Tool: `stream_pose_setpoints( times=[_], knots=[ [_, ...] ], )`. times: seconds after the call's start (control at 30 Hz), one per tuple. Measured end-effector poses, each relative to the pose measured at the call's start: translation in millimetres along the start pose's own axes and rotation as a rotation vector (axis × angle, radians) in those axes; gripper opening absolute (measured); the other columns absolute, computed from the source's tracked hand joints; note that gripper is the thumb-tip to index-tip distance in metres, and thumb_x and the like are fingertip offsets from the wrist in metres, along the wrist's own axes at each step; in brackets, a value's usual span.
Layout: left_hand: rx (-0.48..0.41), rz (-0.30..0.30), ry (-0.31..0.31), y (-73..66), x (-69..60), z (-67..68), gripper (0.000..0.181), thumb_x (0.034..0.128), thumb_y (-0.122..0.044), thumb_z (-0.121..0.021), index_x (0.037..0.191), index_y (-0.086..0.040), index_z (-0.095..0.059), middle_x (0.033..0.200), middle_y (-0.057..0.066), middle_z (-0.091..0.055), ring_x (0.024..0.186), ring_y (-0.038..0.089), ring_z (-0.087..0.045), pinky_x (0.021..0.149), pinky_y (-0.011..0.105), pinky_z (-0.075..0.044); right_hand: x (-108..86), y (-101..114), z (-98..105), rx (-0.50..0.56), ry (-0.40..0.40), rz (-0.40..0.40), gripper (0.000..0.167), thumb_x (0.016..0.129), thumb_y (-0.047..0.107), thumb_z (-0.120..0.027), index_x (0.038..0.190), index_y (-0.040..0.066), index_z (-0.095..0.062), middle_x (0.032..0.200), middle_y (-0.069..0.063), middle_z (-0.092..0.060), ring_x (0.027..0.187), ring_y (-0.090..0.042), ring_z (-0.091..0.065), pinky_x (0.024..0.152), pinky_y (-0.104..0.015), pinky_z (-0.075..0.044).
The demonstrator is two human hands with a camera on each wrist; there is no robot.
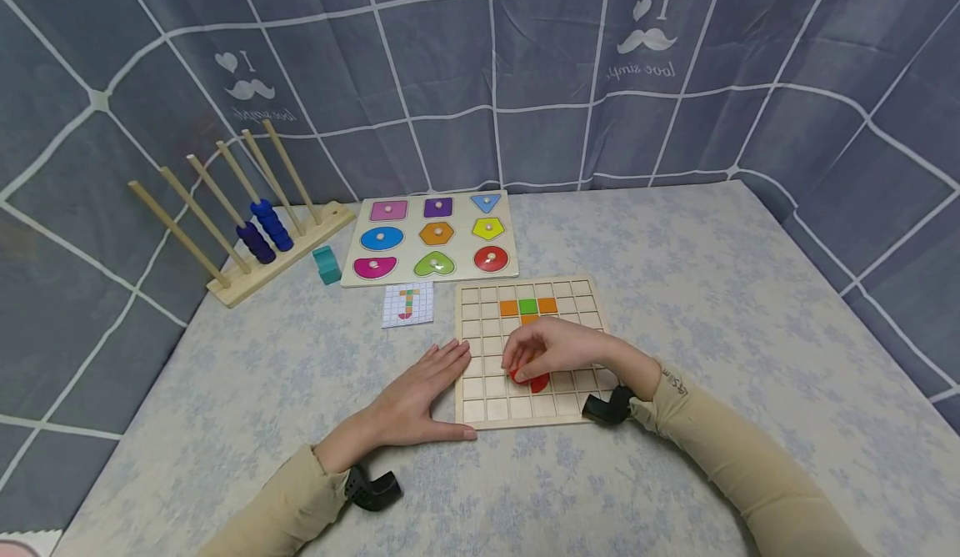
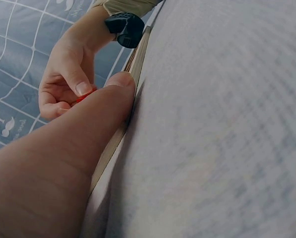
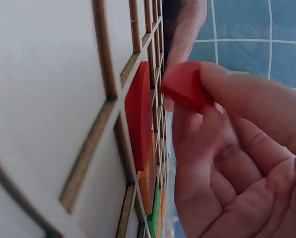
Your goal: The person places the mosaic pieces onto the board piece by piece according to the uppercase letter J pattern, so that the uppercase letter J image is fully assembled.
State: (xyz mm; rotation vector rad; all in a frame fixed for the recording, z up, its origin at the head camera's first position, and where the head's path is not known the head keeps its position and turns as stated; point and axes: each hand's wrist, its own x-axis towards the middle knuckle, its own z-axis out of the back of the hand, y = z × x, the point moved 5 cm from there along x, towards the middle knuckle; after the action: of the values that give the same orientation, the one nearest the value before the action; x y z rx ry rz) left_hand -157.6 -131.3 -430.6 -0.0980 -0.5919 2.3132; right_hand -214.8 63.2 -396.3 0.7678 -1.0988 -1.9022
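My right hand [image 1: 555, 346] pinches a small red piece [image 3: 185, 84] with one rounded edge between thumb and fingers, just above a wooden grid board [image 1: 480, 386]. Another red piece [image 3: 138, 119] lies in a cell of that board beneath the hand. Farther up the grid sit orange and green squares, a green one [image 1: 528, 307] between two orange ones; part of the column below is hidden by the right hand. My left hand [image 1: 408, 398] lies with fingers extended, fingertips at the board's left edge and thumb [image 2: 113, 94] by its near corner.
A pattern card [image 1: 408, 305] lies left of the grid board. Behind it is a knobbed shape puzzle [image 1: 408, 254]. At the far left stands a peg rack [image 1: 247, 282] with blue beads, a teal piece [image 1: 327, 265] beside it. Tiled-print curtain surrounds the table.
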Motion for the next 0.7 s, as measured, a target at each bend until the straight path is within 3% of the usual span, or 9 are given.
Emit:
stream_pose_setpoints(
  times=[0.1, 0.4, 0.7],
  knots=[
    [-0.001, -0.001, -0.001, 0.1, 0.0, -0.1, 0.102, 0.077, -0.068, -0.06, 0.147, -0.002, -0.027, 0.155, 0.006, -0.02, 0.142, 0.017, -0.011, 0.117, 0.033, -0.009, 0.3, -1.1, -0.4, -0.006, 0.001, -0.004, 0.014, 0.084, 0.001, -0.068, 0.097, 0.003, -0.067, 0.09, 0.001, -0.066, 0.081, -0.013, -0.065, 0.071, -0.027, -0.056],
    [-0.006, 0.004, 0.001, 1.1, -0.5, -1.0, 0.102, 0.0766, -0.069, -0.059, 0.147, -0.003, -0.026, 0.155, 0.005, -0.019, 0.142, 0.016, -0.011, 0.117, 0.032, -0.009, 2.6, -7.4, -0.3, -0.16, -0.038, -0.008, 0.011, 0.083, 0.005, -0.07, 0.091, 0.012, -0.072, 0.08, 0.008, -0.065, 0.071, -0.007, -0.061, 0.064, -0.023, -0.053],
    [-0.004, 0.004, -0.003, 1.2, -0.1, -0.6, 0.102, 0.0765, -0.069, -0.059, 0.147, -0.003, -0.026, 0.155, 0.005, -0.019, 0.142, 0.015, -0.01, 0.117, 0.032, -0.009, 1.4, -3.4, -0.9, -0.189, -0.03, 0.024, 0.017, 0.08, 0.004, -0.074, 0.096, 0.009, -0.071, 0.084, 0.003, -0.066, 0.068, -0.007, -0.059, 0.06, -0.023, -0.053]
  ],
)
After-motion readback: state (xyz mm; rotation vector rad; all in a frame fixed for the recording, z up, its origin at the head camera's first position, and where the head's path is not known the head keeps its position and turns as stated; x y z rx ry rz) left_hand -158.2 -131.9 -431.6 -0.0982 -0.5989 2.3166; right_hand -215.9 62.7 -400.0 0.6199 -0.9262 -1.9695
